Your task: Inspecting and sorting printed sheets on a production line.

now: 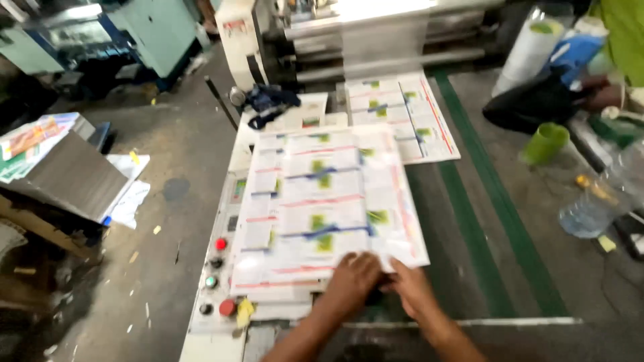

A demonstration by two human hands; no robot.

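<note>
Hands: I see both at the near edge of the stack of printed plastic sheets (325, 208); left hand (353, 278) lies palm-down on top of the near edge, right hand (410, 289) just beside it at the near right corner.
Grip: left looks flat and pressing, not clenched. For the right I cannot tell whether the fingers pinch the edge or only rest on it; too blurred.
Stack: lies on the white machine table (215, 332), slightly skewed, its right corner hanging over the table edge toward the belt.
Slip risk: my read is that the sheets are glossy film, so pressing on the top layer alone could let the lower layers slide and fan out.
Corner risk: the overhanging right corner could droop or catch on the green-striped belt (483, 221) beside it.
Control panel: red button (221, 244) and other knobs run along the left edge of the table, near the stack. A sideways pull could drag sheets, or my left forearm, across them.
Second stack: further sheets (402, 117) lie beyond, under the film roller (386, 37). If more comes off the roller while the near stack is uneven, I judge that the layers could pile up misaligned.
Surroundings: clear bottle (594, 208) and green cup (545, 143) stand on the right, well apart from the hands.
Other person: a crouching figure (570, 87) at far right, clear of my reach.
</note>
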